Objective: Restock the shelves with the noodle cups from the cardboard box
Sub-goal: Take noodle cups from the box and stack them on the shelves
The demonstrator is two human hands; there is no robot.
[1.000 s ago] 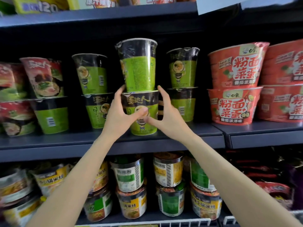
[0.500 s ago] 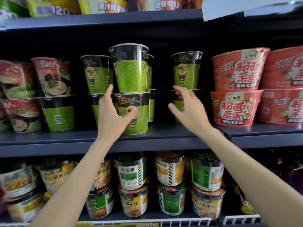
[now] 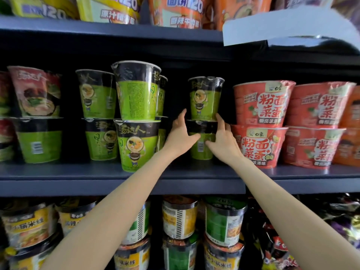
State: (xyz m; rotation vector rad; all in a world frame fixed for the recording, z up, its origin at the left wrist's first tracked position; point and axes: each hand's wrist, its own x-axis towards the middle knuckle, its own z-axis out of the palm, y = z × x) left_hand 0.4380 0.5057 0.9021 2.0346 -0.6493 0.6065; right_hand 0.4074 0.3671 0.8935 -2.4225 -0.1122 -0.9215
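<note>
Both hands, left hand (image 3: 180, 136) and right hand (image 3: 224, 142), now grip the lower right-stack cup (image 3: 202, 145).

Two bare forearms, sleeveless, hands ungloved, unadorned.

— What do we have on the middle shelf (image 3: 120, 173)?

— Green-and-black noodle cups, upright, stacked in twos. We grip the lower cup (image 3: 202, 145) of the right stack with both hands: left hand (image 3: 180, 136) on its left side, right hand (image 3: 224, 141) on its right side.

— And above it?

— The upper cup (image 3: 205, 98) sits upright on its lid. Left of that stack stands the front stack (image 3: 137, 114), nearest the shelf edge, with more stacks (image 3: 98, 114) behind and to its left.
</note>
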